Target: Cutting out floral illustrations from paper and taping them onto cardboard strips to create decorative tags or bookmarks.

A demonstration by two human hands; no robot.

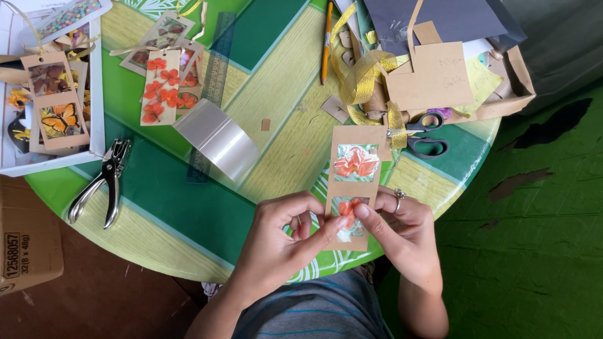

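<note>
Both grips are closing on a brown pressed-flower bookmark (352, 182): the left hand (282, 242) is pinching its lower window, seemingly on the orange petal, while the right hand (402, 229) is steadying the edge. It is hovering over the green table (188, 207), with scissors (427, 135) and a tape roll (217, 138) lying nearby.

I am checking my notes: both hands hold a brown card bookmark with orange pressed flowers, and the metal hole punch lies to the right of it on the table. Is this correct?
Not quite. In the head view, the metal hole punch lies to the left of the brown card bookmark with orange pressed flowers, which both hands do hold.
</note>
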